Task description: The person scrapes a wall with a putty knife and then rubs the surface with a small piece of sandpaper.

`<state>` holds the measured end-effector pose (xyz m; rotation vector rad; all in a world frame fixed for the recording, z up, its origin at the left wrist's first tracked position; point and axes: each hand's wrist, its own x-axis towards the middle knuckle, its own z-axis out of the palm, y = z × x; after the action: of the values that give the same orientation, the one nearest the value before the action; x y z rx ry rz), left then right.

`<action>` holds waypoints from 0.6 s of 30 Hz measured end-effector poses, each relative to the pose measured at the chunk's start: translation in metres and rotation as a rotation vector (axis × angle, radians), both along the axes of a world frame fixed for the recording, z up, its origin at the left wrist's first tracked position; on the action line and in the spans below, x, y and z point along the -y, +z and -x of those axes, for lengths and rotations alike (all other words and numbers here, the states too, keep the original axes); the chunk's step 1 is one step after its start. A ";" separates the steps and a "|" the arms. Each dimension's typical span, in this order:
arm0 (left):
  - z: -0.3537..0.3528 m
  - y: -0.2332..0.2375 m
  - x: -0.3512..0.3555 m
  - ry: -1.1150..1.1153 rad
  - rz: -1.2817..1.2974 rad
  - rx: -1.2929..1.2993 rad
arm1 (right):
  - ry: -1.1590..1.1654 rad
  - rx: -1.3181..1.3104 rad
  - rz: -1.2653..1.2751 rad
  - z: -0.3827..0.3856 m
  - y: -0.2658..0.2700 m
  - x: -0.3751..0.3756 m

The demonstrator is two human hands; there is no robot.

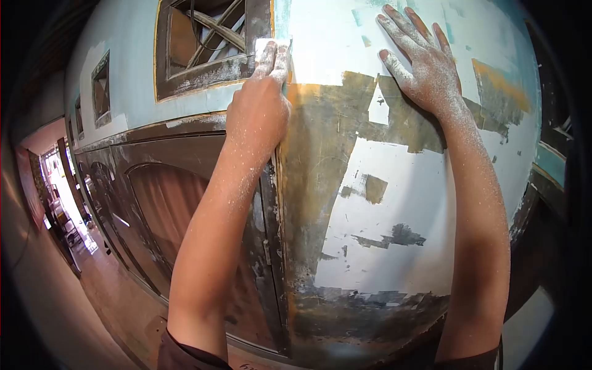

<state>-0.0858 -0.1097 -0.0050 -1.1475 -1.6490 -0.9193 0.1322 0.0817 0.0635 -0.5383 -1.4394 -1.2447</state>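
Observation:
My left hand (259,111) presses a small white piece of what looks like folded sandpaper (261,47) against the wall's corner edge, right beside the dark window frame. Two of its fingers lie along the white piece; the other fingers are mostly hidden behind the hand. Flat on the white-patched upper part of the wall (327,37) rests my right hand (425,68), fingers spread and holding nothing. White dust coats both hands and forearms.
Below the window opening (213,37) stands a dark wooden door panel (166,191) with a reddish curtain. White filler patches (394,222) cover part of the brownish bare wall. At far left a passage (105,277) leads to a bright doorway.

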 end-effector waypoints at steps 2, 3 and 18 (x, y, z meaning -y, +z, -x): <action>0.008 -0.007 -0.004 -0.002 -0.075 -0.123 | -0.028 -0.007 -0.006 0.001 -0.001 0.000; 0.006 -0.004 -0.001 0.000 -0.078 -0.122 | -0.027 -0.006 -0.010 0.002 -0.002 0.001; 0.008 0.012 -0.002 -0.003 -0.031 -0.083 | 0.034 -0.011 -0.019 0.000 -0.002 0.002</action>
<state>-0.0937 -0.1075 0.0068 -1.1519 -1.5617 -0.8844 0.1319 0.0798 0.0615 -0.5048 -1.4214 -1.2252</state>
